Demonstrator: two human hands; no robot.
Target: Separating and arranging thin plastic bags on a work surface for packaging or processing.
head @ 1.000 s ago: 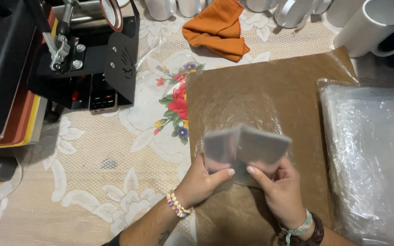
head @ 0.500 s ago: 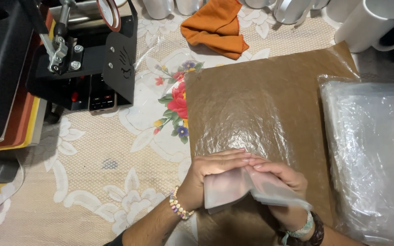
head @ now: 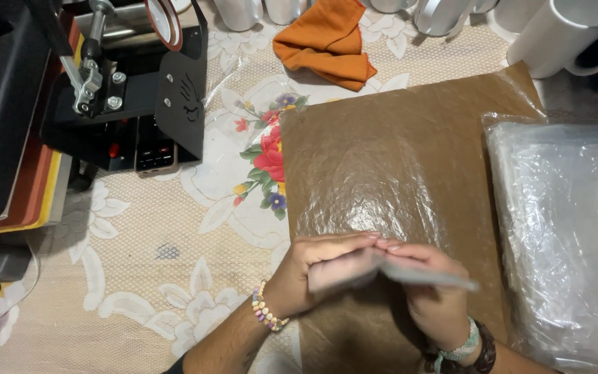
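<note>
A: What changed with the grey sheets [head: 410, 271]?

B: A second ago they faced the camera, fanned; now they lie nearly edge-on, long axis left to right, right end dipping.

A: Held how?

B: The left hand [head: 320, 273] and right hand [head: 432, 298] both grasp them, fingers pinched, just above the brown paper [head: 396, 159] on the worktop [head: 140, 277].

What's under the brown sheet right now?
The brown sheet lies on the floral tablecloth, which shows along its left and top edges. The clear plastic bag lies beside its right edge. Anything else beneath the sheet is hidden; both hands cover its lower part.
</note>
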